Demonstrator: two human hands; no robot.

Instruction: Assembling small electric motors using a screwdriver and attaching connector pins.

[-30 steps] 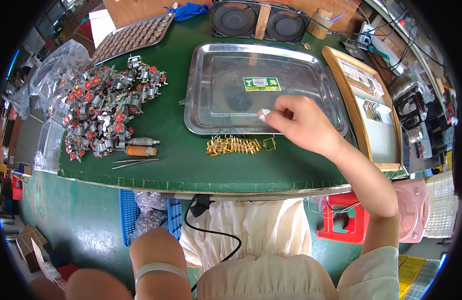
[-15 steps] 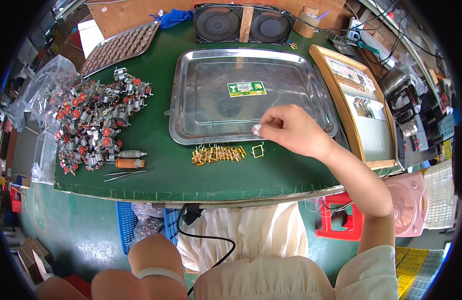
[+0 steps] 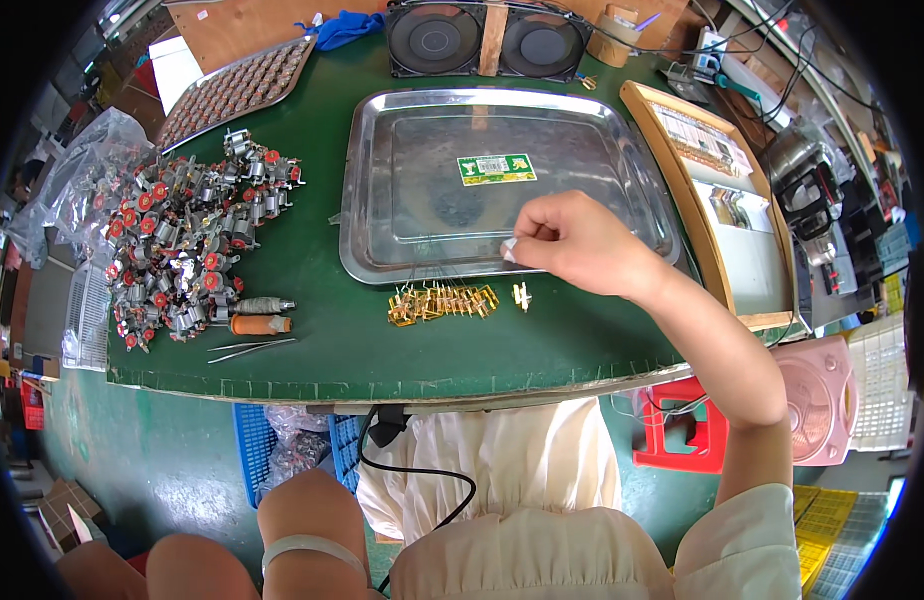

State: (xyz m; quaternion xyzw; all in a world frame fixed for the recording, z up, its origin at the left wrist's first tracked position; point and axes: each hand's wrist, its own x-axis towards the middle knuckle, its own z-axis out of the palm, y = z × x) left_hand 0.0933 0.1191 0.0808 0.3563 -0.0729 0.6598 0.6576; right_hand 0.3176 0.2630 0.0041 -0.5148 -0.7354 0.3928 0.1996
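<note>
My right hand (image 3: 574, 243) hovers over the near right rim of a shiny metal tray (image 3: 382, 262), thumb and forefinger pinched together. A small white bit (image 3: 509, 249) shows at the fingertips; whether it is held or wrapped round a finger I cannot tell. Just below the fingers is a single small brass-coloured frame (image 3: 522, 296), seen edge-on; any link to the fingers is too fine to make out. To its left lies a row of similar brass-coloured frames (image 3: 442, 304), with thin wires reaching over the tray's rim. My left hand is out of view.
At left, a heap of metal parts with red discs (image 3: 182, 240) sits beside tweezers (image 3: 252, 350) and an orange-handled tool (image 3: 261, 325). A tray of small parts (image 3: 237, 85) and two black fans (image 3: 487, 42) stand behind. A wooden-framed case (image 3: 727, 250) flanks the tray's right.
The single brass-coloured frame has turned from face-on to edge-on and shifted slightly right. My right hand stays pinched in nearly the same place; the whole view has shifted a little.
</note>
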